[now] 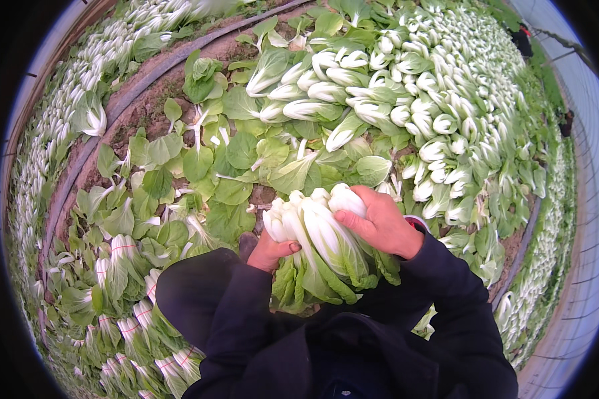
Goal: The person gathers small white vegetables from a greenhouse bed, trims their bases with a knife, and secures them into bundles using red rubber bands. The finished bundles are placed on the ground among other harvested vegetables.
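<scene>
Several heads of bok choy [324,234] are gathered side by side between my two hands, above my lap. Their white bases point away from me and the green leaves hang toward my body. My left hand [273,251] grips the bunch from its left side, the thumb lying across a stalk and the other fingers hidden beneath. On the right, my right hand [382,222] is closed around the outermost head, thumb on top. No band shows around this bunch.
Loose bok choy heads [329,90] lie in a long row ahead and to the right. Cast-off leaves [234,159] cover the soil before me. Bundles tied with red bands [130,329] lie at lower left. A dark hose [149,80] curves along the left; plastic greenhouse film [586,144] rises at right.
</scene>
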Tool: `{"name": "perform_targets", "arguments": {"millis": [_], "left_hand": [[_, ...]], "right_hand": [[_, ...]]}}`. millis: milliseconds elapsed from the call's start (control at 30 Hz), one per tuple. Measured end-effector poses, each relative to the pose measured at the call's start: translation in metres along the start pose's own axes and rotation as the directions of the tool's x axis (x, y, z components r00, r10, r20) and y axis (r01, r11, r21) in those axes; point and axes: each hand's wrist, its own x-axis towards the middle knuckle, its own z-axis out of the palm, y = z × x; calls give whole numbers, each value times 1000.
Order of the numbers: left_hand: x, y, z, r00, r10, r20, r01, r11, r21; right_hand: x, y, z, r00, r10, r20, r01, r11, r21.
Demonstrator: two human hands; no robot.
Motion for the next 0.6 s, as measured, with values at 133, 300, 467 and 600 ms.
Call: {"name": "perform_targets", "arguments": {"millis": [133, 300, 467, 600], "left_hand": [[4, 6, 8, 999, 39, -28, -38, 998, 47], [11, 9, 13, 995, 103, -18, -98, 975, 201], [5, 11, 33, 942, 334, -33, -304, 891, 337], [-4, 19, 44, 969, 247, -9, -218, 871, 440]], "right_hand": [[-1, 6, 15, 991, -16, -134, 17, 1000, 2], [-3, 21, 41, 970, -11, -241, 31, 996, 79], [-14, 37, 47, 977, -128, -172, 173, 943, 283], [-24, 38, 53, 978, -125, -168, 177, 920, 350]]}}
